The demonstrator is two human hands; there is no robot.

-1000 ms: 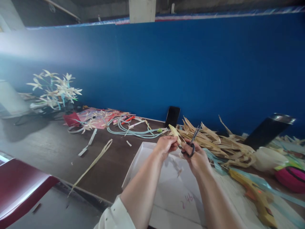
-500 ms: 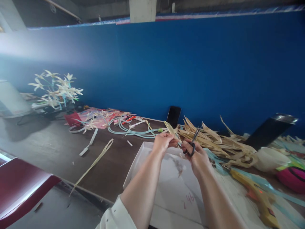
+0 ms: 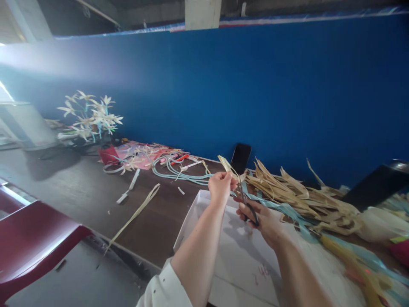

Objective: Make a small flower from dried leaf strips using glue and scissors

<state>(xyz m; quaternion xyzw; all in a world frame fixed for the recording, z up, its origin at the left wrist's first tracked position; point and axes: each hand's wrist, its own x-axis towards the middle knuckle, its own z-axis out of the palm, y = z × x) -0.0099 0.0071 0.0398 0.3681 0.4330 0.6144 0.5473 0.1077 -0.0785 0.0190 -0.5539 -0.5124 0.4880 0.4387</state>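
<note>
Between thumb & fingertips of L hand: pale husk piece, pinched firm w/ no visible gap, upper end sticking up past fingertips. Just R of that pinch, R hand curled round dark handles of scissors; thumb position in loop hard to tell. Blades pointing up twd husk, tips just beside L fingertips; can't tell how far parted, or whether touching husk.

For a clean snip (judging by grip): pinch near cut line, pull husk lightly taut, feed deeper than blade tips, close slowly. Tuck L fingertips clear, esp. at such close range. Prob. prone to split if twisted, so no yanking.

Pose-wise: both forearms reaching fwd, converging over white tray, L wrist fairly straight, R wrist angled in twd L. Best to anchor L, move R only.

Farther from fingers: phone propped just behind; dried husk pile to R; aqua ribbon near R knuckles; yellow glue gun well to R; pale blue cords to L.
</note>
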